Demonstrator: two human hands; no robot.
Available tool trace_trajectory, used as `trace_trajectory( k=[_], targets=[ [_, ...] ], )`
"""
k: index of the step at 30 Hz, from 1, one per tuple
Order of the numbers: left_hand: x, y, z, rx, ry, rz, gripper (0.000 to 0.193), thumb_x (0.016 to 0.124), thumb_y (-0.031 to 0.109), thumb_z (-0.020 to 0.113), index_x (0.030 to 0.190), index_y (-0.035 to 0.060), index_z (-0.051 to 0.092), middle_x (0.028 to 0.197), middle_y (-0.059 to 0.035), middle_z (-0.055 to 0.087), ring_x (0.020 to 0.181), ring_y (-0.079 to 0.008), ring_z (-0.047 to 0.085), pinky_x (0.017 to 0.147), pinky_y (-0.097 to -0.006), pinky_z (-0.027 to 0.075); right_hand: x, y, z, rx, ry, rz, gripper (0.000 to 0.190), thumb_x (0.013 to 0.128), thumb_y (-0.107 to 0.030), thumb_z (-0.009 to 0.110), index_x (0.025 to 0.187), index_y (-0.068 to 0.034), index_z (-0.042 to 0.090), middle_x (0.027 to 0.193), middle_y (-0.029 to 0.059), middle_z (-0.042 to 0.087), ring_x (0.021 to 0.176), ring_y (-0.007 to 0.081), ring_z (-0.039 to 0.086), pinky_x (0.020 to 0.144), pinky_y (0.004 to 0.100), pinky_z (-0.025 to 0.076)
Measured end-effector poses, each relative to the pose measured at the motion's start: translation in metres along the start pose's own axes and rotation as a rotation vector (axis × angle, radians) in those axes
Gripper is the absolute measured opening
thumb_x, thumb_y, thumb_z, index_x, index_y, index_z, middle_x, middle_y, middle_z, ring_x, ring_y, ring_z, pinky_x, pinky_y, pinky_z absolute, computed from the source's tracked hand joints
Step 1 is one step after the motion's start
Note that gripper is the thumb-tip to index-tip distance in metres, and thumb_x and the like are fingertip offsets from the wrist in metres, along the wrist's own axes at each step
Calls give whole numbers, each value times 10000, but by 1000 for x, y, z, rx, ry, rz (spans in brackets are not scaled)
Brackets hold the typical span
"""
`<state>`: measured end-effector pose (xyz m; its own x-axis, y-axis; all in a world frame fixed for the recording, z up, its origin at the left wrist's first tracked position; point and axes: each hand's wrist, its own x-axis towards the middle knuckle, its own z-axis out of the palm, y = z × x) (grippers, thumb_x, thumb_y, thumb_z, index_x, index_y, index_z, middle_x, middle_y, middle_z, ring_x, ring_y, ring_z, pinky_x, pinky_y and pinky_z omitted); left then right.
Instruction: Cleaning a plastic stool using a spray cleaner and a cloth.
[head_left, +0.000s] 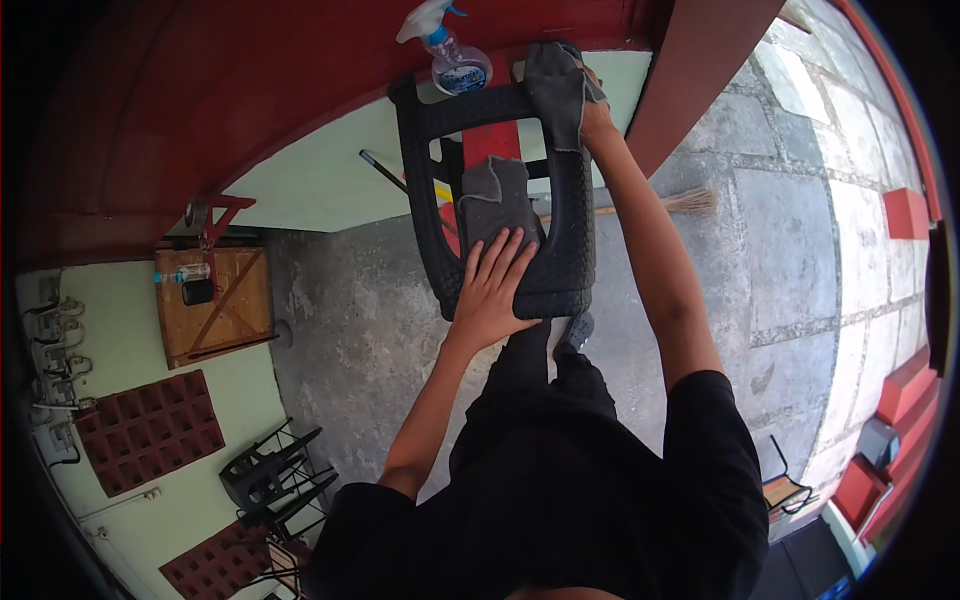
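A black plastic stool or chair frame (574, 225) with a woven pattern lies tipped before me, its openings facing up. My left hand (495, 281) rests spread on its near part, fingertips over a grey cloth (499, 199). At the far right corner, my right hand (595, 112) is wrapped partly by a second grey cloth (555, 90) and presses it against the frame; its fingers are mostly hidden. A clear spray bottle (461, 67) with a white and blue trigger head stands beyond the far bar. Something red (491, 142) shows through the frame's openings.
A broom (690, 201) lies behind the frame, and a dark pole (384, 172) leans at its left. Dark red wall surfaces run along the top. Black chairs (277, 472) stand at lower left, near a wooden panel (214, 300). A red post (697, 67) rises at right.
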<state>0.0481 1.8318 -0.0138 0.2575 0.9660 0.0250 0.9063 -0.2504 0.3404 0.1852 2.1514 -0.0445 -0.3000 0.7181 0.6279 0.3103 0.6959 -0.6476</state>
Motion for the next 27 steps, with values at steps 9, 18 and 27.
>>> trace_trajectory(
  k=[9,18,27],
  targets=[
    [-1,-2,1,51,5,22,1292,595,541,947,1635,154,286,1708,-114,249,1596,-295,200,1304,-553,107,6,15,-7,-610,-109,-216,431,875,-200,665,1300,-131,689,1349,165,651,1188,414,614,1126,512,426],
    [-1,0,-1,30,12,15,1299,576,459,975,1640,168,289,1708,-102,250,1592,-290,204,1308,-535,122,-34,15,-6,-741,-356,-271,553,940,-229,586,1469,-69,554,1538,210,506,1505,384,391,1262,514,270],
    [-2,1,0,23,33,27,1309,559,461,981,1636,161,299,1704,-103,260,1591,-295,208,1305,-539,125,-153,-85,-42,-317,-208,-164,576,930,-246,593,1471,-50,564,1596,226,447,1542,369,351,1269,502,252]
  ],
)
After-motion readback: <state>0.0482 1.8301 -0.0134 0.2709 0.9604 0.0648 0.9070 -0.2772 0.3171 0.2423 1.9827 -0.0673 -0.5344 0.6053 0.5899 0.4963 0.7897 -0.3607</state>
